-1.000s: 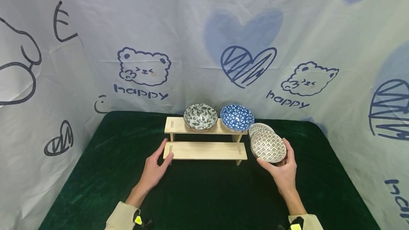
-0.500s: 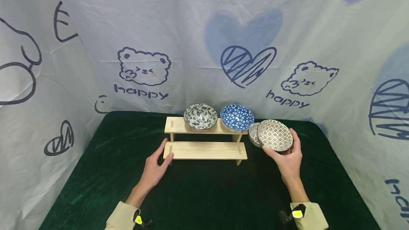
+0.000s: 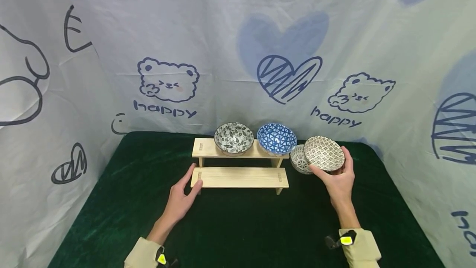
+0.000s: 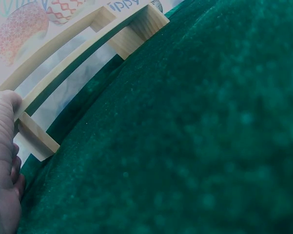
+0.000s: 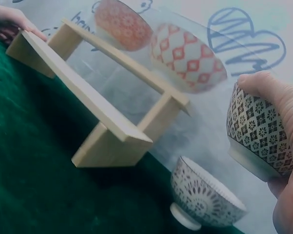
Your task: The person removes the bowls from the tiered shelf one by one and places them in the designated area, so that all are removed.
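My right hand grips a small bowl with a brown lattice pattern, thumb on the near rim and fingers round the far side. In the right wrist view this bowl is held in the air. Just left of it, a second small bowl with a dark flower pattern stands on the cloth, partly hidden in the head view. My left hand holds the left end of a two-step wooden stand, thumb at the front of the lower step. The fingers below are partly hidden in the left wrist view.
On the upper step stand a black-and-white leaf-patterned bowl and a blue triangle-patterned bowl. Dark green velvet cloth covers the table. A white printed curtain hangs behind and at both sides.
My right hand has moved the lattice bowl up and to the right, away from the stand, uncovering more of the flower-patterned bowl. The left hand and stand stay put.
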`<state>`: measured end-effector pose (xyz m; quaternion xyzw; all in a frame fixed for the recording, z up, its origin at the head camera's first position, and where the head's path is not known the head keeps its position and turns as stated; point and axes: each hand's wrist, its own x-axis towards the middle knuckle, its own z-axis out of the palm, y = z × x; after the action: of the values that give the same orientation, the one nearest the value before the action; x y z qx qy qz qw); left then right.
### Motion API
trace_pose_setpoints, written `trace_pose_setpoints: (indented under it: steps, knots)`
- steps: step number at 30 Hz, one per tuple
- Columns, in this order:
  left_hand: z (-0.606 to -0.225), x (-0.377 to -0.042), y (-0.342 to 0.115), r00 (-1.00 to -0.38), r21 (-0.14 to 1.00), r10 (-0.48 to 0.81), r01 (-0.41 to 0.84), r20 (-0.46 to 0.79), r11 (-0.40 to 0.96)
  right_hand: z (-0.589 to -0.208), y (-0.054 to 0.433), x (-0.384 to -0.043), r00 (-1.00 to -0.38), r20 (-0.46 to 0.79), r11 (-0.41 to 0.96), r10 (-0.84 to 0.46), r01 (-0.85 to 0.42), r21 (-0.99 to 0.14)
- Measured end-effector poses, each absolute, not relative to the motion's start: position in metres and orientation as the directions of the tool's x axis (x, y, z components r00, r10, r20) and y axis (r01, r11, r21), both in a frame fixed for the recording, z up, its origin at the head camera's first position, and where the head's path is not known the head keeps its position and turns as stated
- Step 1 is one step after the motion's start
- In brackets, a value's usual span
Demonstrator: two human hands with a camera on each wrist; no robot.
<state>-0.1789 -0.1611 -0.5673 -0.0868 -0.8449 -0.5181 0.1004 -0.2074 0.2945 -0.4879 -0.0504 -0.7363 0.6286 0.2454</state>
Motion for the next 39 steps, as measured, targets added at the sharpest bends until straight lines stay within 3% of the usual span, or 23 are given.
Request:
trace_pose_setpoints:
  steps: [21,39]
  knots:
    - [-0.565,-0.177,-0.162,-0.963,0.856,0.051,0.258,0.263,0.448,-0.51,0.345,-0.215,-0.798,0.199,0.179,0.569,-0.116,-0.977]
    - [-0.567,-0.177,-0.161,-0.967,0.868,0.055,0.247,0.248,0.43,-0.543,0.373,-0.221,-0.783,0.128,0.235,0.609,0.024,-0.972]
